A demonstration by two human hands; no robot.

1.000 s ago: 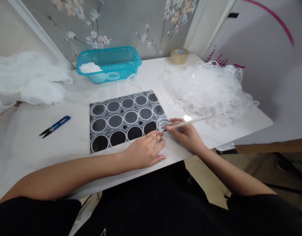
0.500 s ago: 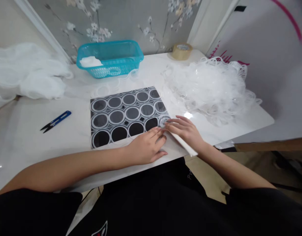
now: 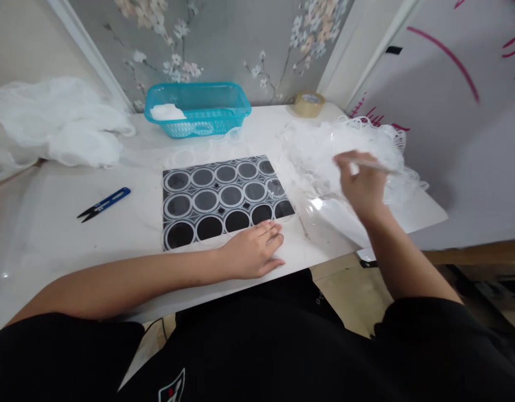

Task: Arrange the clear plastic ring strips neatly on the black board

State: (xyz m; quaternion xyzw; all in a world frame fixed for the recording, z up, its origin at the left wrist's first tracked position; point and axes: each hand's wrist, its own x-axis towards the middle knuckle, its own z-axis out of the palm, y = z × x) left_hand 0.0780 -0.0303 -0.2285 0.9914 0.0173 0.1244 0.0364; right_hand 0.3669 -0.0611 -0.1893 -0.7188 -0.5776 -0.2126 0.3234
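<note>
My left hand [image 3: 257, 249] lies flat on the table, its fingertips by the lower right edge of a dark sheet [image 3: 218, 210]. Rows of pale rings cover that sheet, with rounds showing dark inside them. Raised over the right side of the table, my right hand [image 3: 362, 184] is closed on a thin white strip [image 3: 378, 165], blurred by motion; its exact kind is unclear. Behind this hand spreads a heap of white looped lace trim [image 3: 311, 148]. A short length of similar trim [image 3: 199, 151] rests beyond the sheet's far edge.
Blue thread snips [image 3: 104, 204] lie left of the sheet. A turquoise basket [image 3: 199, 125] holding something white stands at the back, with a roll of tape [image 3: 309, 104] to its right. White gauzy material [image 3: 73, 128] is piled at the far left.
My right hand has lifted off the sheet's lower right corner with the white strip and moved right, towards the lace heap. My left hand stays almost in place. The view has shifted slightly.
</note>
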